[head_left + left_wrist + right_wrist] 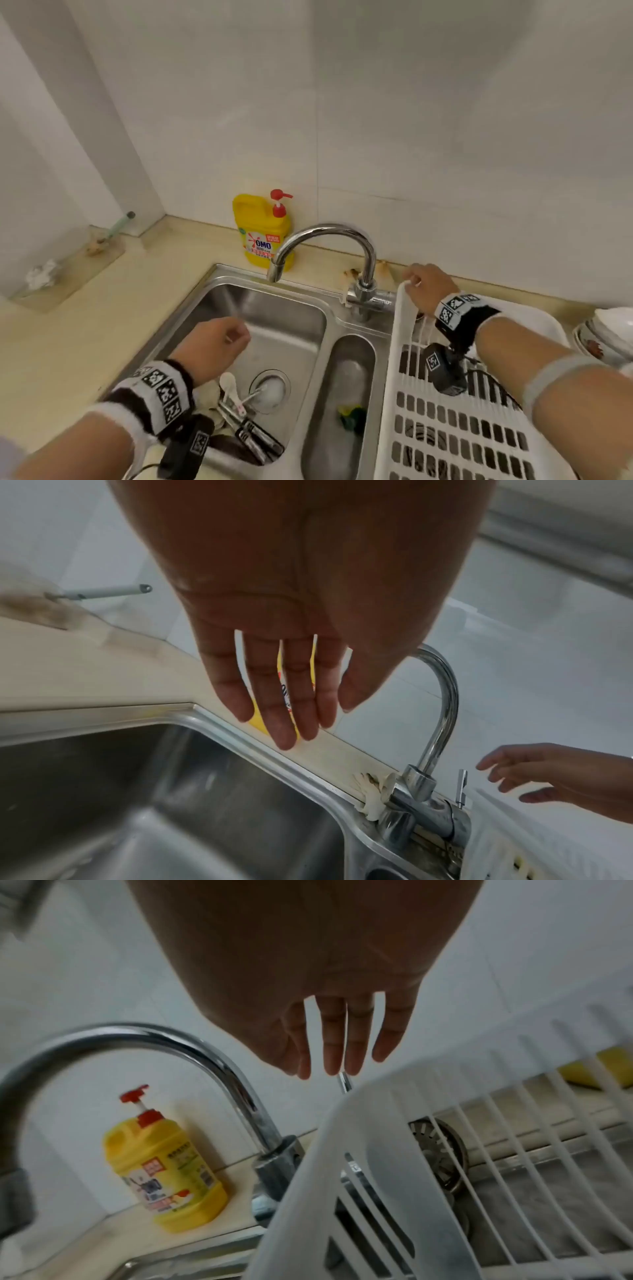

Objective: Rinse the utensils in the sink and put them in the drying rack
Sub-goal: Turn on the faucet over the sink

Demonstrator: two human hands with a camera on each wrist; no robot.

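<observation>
utensils (pixel 245 416): a heap low in the sink (pixel 298 329) beside the drain; white spoon, black-handled pieces, steel parts
drying rack (pixel 455 442): white slotted plastic, right of the faucet (pixel 329 253)
left hand (pixel 214 346): over the basin, fingers straight, holding nothing
right hand (pixel 426 289): fingers relaxed and spread above the faucet lever (pixel 344 1081), gripping nothing

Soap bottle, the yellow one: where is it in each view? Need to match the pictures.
Head: soap bottle at centre, on the counter behind the sink, left of the faucet.
Left wrist: only yellow slivers between the left hand's fingers.
Right wrist: lower left, under the faucet's arch.
Shared landmark: the faucet.
</observation>
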